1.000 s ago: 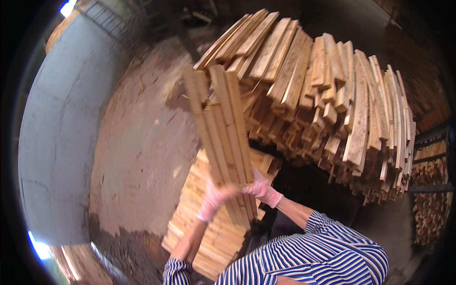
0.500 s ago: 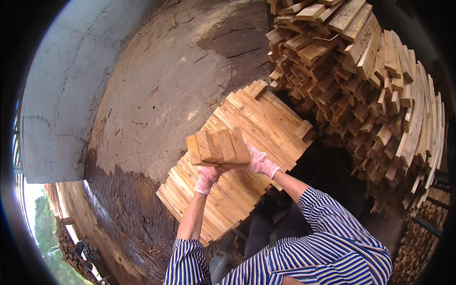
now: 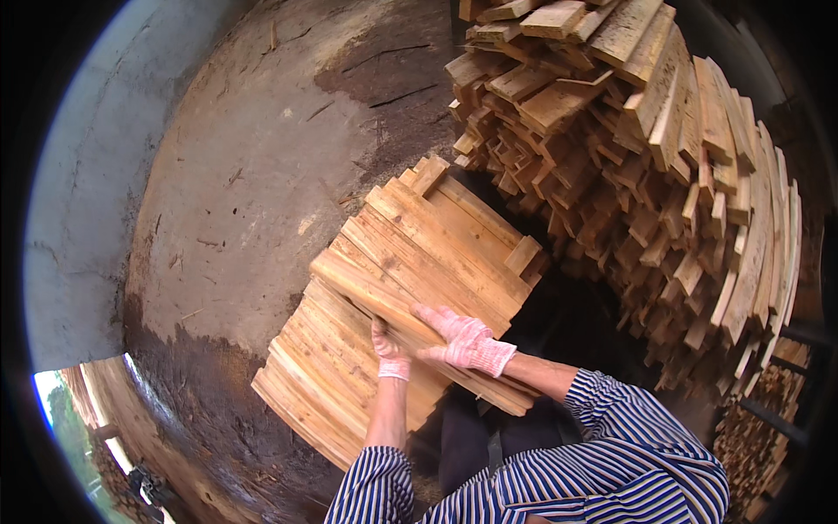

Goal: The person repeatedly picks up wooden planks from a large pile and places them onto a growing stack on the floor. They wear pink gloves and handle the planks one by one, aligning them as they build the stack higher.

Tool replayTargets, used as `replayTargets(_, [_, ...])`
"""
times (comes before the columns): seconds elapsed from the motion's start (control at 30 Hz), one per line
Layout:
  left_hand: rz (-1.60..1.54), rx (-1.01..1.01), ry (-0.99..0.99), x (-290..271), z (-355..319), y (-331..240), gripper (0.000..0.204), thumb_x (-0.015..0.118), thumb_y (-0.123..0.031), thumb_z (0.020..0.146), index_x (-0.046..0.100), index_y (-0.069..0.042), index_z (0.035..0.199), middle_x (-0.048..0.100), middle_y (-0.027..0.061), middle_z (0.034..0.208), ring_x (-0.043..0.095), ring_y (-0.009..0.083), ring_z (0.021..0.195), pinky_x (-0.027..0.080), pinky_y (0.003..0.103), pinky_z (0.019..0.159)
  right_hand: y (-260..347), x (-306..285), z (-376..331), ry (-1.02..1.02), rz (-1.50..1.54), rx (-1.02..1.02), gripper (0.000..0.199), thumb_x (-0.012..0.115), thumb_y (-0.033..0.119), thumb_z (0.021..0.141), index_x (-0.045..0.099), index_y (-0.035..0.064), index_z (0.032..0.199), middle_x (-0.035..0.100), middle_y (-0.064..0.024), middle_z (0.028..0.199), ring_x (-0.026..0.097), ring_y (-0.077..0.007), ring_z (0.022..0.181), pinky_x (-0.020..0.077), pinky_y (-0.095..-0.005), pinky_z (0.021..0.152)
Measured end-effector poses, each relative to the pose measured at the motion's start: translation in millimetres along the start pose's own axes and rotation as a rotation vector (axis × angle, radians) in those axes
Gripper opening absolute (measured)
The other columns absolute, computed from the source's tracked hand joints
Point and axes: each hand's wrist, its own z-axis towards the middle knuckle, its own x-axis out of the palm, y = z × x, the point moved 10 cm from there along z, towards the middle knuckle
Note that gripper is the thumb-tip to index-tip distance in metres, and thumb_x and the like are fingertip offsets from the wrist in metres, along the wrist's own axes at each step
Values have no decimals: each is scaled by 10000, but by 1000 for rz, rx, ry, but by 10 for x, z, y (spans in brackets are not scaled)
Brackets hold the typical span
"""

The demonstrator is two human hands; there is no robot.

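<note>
Several wooden planks point(image 3: 375, 288), pressed together on edge, lie slantwise over a layer of flat boards. My left hand point(image 3: 391, 356), in a pink-and-white knit glove, grips their near left side with its thumb up; its other fingers are hidden under or behind the wood. Over the upper right side of the planks lies my right hand point(image 3: 467, 341), in a matching glove, its fingers closed around them. Beneath, the pale boards point(image 3: 436, 236) form a flat stack of side-by-side pieces, with a short wood block point(image 3: 524, 254) on its right edge.
A tall pile of rough planks point(image 3: 602, 148) rises at the right, its ends jutting out unevenly. On the left is a grey concrete wall point(image 3: 74, 192). The dirt floor point(image 3: 244, 192) has wood scraps and dark bark. More stacked wood point(image 3: 759, 437) shows at lower right.
The planks, seen end-on and raised in both hands before, are now lowered and laid lengthwise across the board stack. My hands have come down and nearer. The view has shifted slightly.
</note>
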Motion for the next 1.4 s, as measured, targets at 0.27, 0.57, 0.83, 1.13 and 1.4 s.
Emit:
replayTargets(0.27, [-49, -98, -12, -435, 518, 579, 684, 761, -538, 793, 622, -40, 1240, 687, 168, 1133, 658, 381, 1054, 497, 592, 935, -1413, -1166, 1130, -342, -144, 103, 735, 606, 536, 932, 357, 225, 1550, 271, -145, 1627, 327, -340, 1466, 288, -350, 1197])
replayTargets(0.57, [-77, -94, 107, -44, 906, 711, 413, 638, -251, 931, 599, -75, 1302, 631, 75, 1326, 600, 263, 1208, 473, 475, 1073, -1267, -543, 1102, -90, -212, -2, 943, 620, 603, 887, 214, 127, 1592, 265, -257, 1598, 263, -366, 1490, 267, -385, 1202])
replayTargets(0.83, [66, -212, -14, 422, 1196, 974, 511, 714, -337, 886, 571, -75, 1300, 650, 102, 1226, 633, 278, 1085, 521, 463, 958, -1122, -1501, 1098, -242, -119, 86, 1024, 773, 482, 782, 256, 84, 1570, 439, -212, 1511, 433, -331, 1395, 348, -366, 1162])
replayTargets(1.13, [66, -165, 7, 85, 1397, 893, 616, 446, -567, 989, 515, -83, 1363, 631, 131, 1217, 596, 293, 1093, 489, 466, 974, -2044, -1298, 1681, -443, -290, 254, 971, 567, 653, 875, 212, 82, 1575, 301, -214, 1595, 343, -368, 1449, 268, -459, 1197])
replayTargets(1.4, [578, 17, -200, 761, 1325, 880, 939, 434, -783, 898, 369, -59, 1492, 547, 190, 1342, 509, 335, 1285, 383, 488, 1115, -1190, -997, 710, 9, 46, 54, 1044, 633, 750, 784, 246, 209, 1589, 350, -271, 1543, 384, -382, 1421, 334, -428, 1171])
